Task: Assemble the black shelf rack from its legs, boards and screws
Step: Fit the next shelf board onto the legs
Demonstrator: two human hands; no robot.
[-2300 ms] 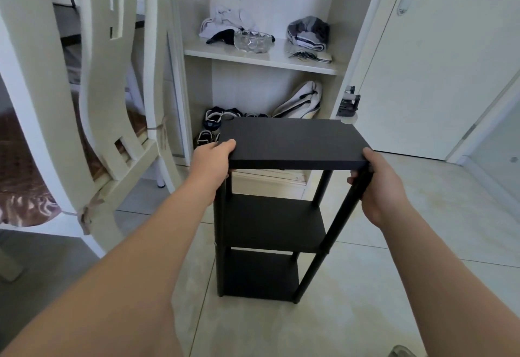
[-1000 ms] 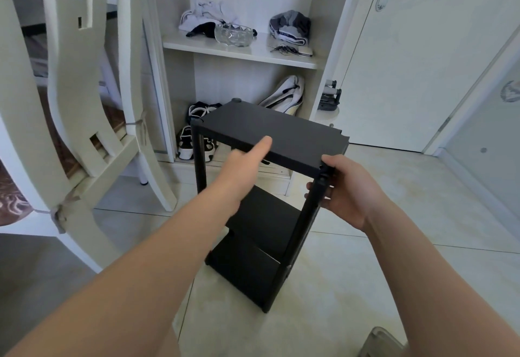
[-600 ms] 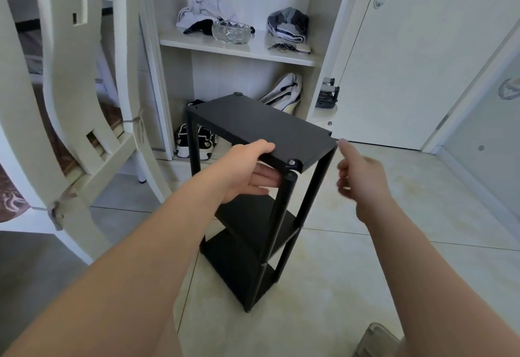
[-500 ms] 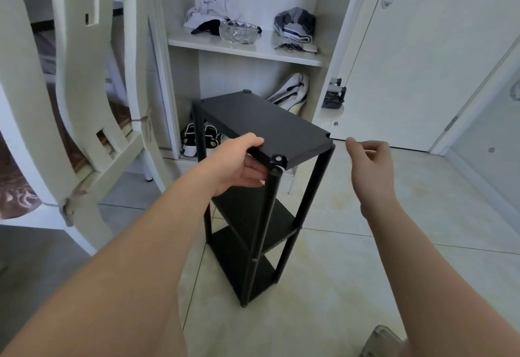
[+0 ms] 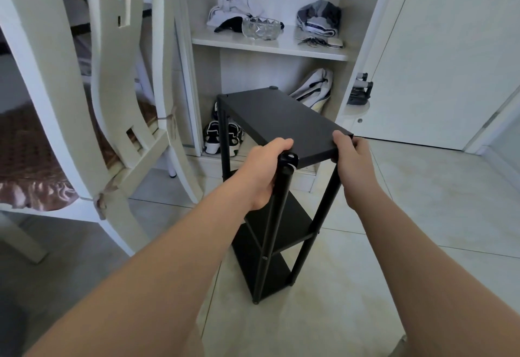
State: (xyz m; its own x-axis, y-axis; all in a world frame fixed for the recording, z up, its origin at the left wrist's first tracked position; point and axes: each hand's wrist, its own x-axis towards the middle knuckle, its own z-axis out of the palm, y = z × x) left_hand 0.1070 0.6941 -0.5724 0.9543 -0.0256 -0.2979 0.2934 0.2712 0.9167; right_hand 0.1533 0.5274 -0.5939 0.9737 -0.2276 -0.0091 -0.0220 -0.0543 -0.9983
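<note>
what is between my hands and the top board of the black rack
Nothing visible. The left hand grips the top board at its near left corner, beside the top of the front leg. The right hand holds the near right corner. Both touch the board directly.

You have nothing to read here: no text, label, brand, number or sign shows legibly on anything.
</note>
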